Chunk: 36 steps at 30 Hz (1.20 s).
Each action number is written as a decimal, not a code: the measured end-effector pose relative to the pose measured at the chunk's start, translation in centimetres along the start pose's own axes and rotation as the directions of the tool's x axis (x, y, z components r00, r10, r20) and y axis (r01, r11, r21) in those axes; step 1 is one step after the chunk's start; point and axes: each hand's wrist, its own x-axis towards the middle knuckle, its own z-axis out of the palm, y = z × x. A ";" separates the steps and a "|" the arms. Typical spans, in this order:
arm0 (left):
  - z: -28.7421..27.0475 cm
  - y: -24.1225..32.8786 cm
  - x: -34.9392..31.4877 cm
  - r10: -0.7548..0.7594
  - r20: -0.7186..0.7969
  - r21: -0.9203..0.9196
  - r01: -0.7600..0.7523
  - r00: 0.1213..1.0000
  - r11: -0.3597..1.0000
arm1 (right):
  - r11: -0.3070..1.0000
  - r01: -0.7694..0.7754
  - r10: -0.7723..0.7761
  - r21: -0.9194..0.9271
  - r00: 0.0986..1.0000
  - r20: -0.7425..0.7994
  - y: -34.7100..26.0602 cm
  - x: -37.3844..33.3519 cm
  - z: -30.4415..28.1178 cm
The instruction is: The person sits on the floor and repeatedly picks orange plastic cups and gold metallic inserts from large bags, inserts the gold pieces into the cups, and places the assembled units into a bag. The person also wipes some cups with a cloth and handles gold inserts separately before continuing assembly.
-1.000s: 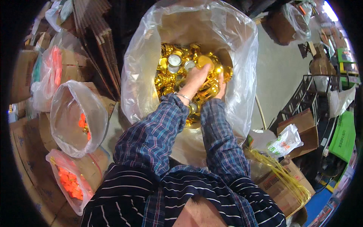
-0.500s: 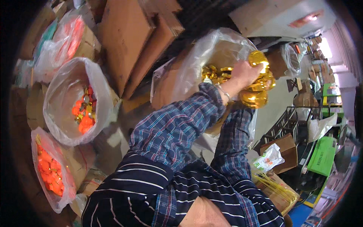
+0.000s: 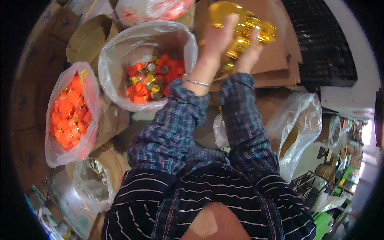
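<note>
Raised over the brown cardboard sheets point(image 3: 280, 68), both hands carry a cluster of shiny gold round pieces point(image 3: 240, 42). They look like wide caps or lids, but motion blur hides their exact kind. My left hand point(image 3: 221, 38) grips the cluster from the left, beside a large gold disc point(image 3: 225, 14). Fingers upward, my right hand point(image 3: 250, 54) supports the cluster from its lower right side. To the left of my left forearm stands a plastic-lined bin point(image 3: 107, 66) holding orange, gold and silver cap-like pieces point(image 3: 150, 78).
A clear bag point(image 3: 72, 114) full of orange pieces sits at the left. Below it is a smaller lined container point(image 3: 94, 180). At the right stands a box with a clear liner point(image 3: 300, 120). Black slatted crates point(image 3: 320, 44) are at the far right; green boxes point(image 3: 322, 222) lie lower right.
My view has swung left. Both hands have brought the gold pieces away from the lined box, over to the cardboard sheets near the bin of orange pieces.
</note>
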 end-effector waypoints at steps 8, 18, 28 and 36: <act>-30.6 -6.0 -0.6 -0.369 -0.566 0.217 0.565 0.737 0.796 | 0.530 -0.442 0.776 -0.724 0.596 0.204 16.2 -14.2 2.4; -34.0 -12.7 -34.4 -0.838 -0.300 0.797 0.602 0.456 0.043 | 0.002 0.578 1.000 -0.816 -0.004 0.000 5.4 -21.8 -31.8; -30.7 -6.5 -39.4 -0.927 0.150 0.946 0.224 0.343 0.236 | 0.040 0.243 0.991 -0.969 -0.135 0.008 -1.6 -25.2 -41.0; -38.5 -4.5 -36.8 -0.881 0.323 0.937 0.244 -0.345 0.249 | 0.058 -0.083 0.830 -0.995 -0.550 0.094 0.1 -27.3 -38.9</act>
